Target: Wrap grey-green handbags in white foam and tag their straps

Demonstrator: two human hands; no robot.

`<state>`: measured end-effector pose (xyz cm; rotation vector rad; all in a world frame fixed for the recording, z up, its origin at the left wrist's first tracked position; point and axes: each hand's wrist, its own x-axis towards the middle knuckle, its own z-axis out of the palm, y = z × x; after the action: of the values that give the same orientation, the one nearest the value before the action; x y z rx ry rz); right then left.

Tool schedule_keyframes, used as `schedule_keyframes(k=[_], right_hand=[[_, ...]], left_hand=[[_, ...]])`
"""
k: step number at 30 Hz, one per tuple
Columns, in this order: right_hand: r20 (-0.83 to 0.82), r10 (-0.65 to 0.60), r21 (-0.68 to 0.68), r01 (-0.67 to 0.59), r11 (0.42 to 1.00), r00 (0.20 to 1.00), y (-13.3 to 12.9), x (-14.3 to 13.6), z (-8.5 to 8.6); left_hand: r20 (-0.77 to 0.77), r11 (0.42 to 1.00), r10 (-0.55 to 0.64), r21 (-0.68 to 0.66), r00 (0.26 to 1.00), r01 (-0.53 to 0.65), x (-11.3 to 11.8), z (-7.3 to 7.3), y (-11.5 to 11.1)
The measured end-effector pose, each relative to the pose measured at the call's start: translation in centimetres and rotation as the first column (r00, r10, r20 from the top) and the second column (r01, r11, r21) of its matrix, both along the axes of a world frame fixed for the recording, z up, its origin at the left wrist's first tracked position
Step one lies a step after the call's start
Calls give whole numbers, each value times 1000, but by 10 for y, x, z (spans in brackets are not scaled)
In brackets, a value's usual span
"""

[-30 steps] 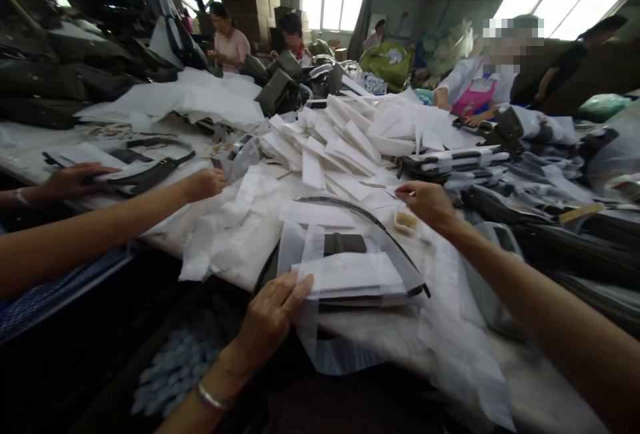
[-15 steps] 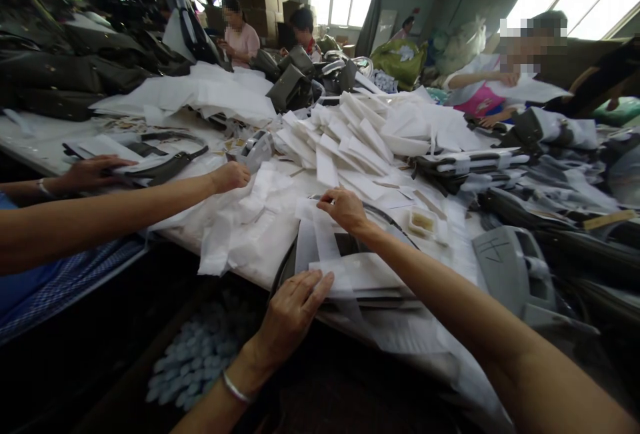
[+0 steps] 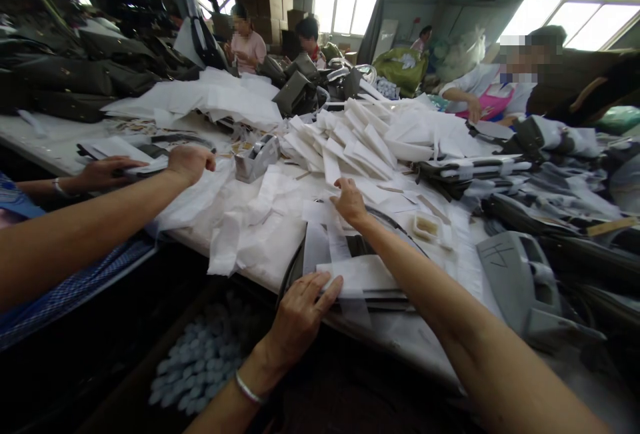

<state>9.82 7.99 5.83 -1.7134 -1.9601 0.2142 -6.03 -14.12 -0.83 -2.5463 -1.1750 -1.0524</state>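
Note:
A dark flat bag [image 3: 296, 262] with a curved handle lies near the table's front edge, with a folded white sheet [image 3: 367, 273] over its front part. My left hand [image 3: 303, 311] lies on the sheet's left end, fingers outstretched and pressing down. Across the sheet and bag runs a translucent strip [image 3: 340, 244], its lower end hanging past the front edge. My right hand [image 3: 351, 203] is above the bag's far side, thumb and fingers pinched at the strip's upper end. The fingertips partly hide that end.
Stacked white sheets [image 3: 350, 144] lie beyond the bag. A tape dispenser [image 3: 257, 159] stands to the left, near a co-worker's hand [image 3: 191, 163]. At right are a small tray [image 3: 427, 226], a grey panel [image 3: 515, 281] and piled dark bags [image 3: 540, 221]. Pale rods [image 3: 200, 361] fill the space below.
My right hand has shifted slightly right and away along the strip. My left hand stays on the sheet. The co-worker's nearer hand has drawn left from the tape dispenser. The view has shifted slightly.

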Motion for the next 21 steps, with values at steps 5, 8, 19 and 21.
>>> schedule_keyframes(k=[5, 8, 19, 21], right_hand=[[37, 255, -156, -247, 957, 966, -45, 29, 27], [66, 512, -304, -471, 828, 857, -76, 34, 25], [141, 532, -604, -353, 714, 835, -52, -18, 22], [152, 522, -569, -358, 740, 839, -55, -14, 40]], left_hand=[[33, 1000, 3, 3, 999, -3, 1, -3, -1], [14, 1000, 8, -13, 1000, -8, 2, -2, -1], [78, 998, 60, 0, 995, -60, 8, -2, 2], [135, 997, 71, -24, 988, -68, 4, -1, 2]])
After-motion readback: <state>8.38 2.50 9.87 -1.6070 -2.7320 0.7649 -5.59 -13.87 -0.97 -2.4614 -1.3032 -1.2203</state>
